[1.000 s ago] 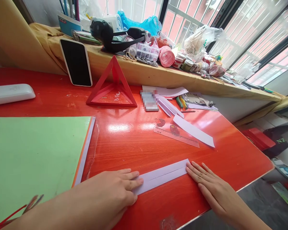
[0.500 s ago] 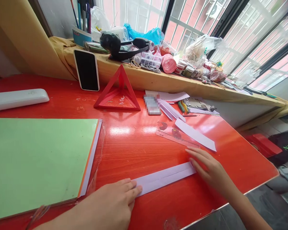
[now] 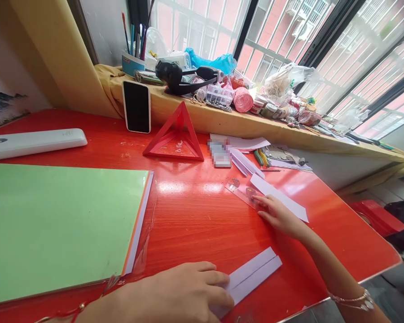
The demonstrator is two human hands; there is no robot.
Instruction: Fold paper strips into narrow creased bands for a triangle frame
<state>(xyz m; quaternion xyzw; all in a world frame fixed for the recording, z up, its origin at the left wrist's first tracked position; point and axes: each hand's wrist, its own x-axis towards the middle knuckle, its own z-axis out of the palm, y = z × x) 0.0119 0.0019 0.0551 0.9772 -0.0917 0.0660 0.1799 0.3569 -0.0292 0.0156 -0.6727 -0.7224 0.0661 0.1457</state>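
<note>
A white paper strip [image 3: 256,271] with a lengthwise seam lies slanted on the red table. My left hand [image 3: 185,291] covers its near end, fingers over the paper; the thumb is hidden. My right hand [image 3: 278,215] reaches across the table to a clear plastic ruler [image 3: 237,190]. Its fingertips rest at the ruler, thumb and fingers apart, and the hand hides the ruler's right end. Just beyond that hand lies a flat white paper strip [image 3: 283,199].
A green board [image 3: 63,229] covers the table's left side. Behind stand a red triangular paper frame [image 3: 175,154] and a phone [image 3: 136,107]. Folded papers [image 3: 244,161] and pliers [image 3: 261,158] lie near the cluttered windowsill [image 3: 202,112]. The table edge runs along the right.
My right hand has left the far end of the seamed strip and moved out to the ruler. With my left hand on it, that strip has turned more steeply and come nearer.
</note>
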